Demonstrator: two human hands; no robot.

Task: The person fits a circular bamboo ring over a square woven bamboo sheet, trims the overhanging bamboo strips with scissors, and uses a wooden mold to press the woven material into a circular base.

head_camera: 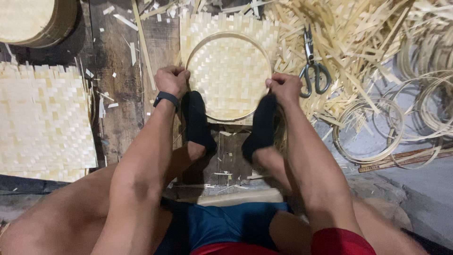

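Two hands grip one round bamboo hoop [228, 36] that lies pressed on a square woven mat [229, 66], and everything else is placed from that hoop. The left hand [171, 80] is clenched on the hoop's left rim, the right hand [284, 87] is clenched on its right rim, and both feet in black socks [197, 120] press down at its near edge, on or just beside the rim. Judging by how things lie, the hoop is seated on the mat but the mat's square corners jut out beyond the ring, so the trimming of the surplus looks not yet done; whether any binding holds hoop and mat together cannot be told. Scissors [312, 66] lie untouched just right of the hoop, on a heap of loose bamboo strips [358, 33]. Further right are spare hoops [370, 130]. Well to the left lies another flat woven mat [42, 123], and beyond it, up and left, a stack of round woven pieces [33, 21].
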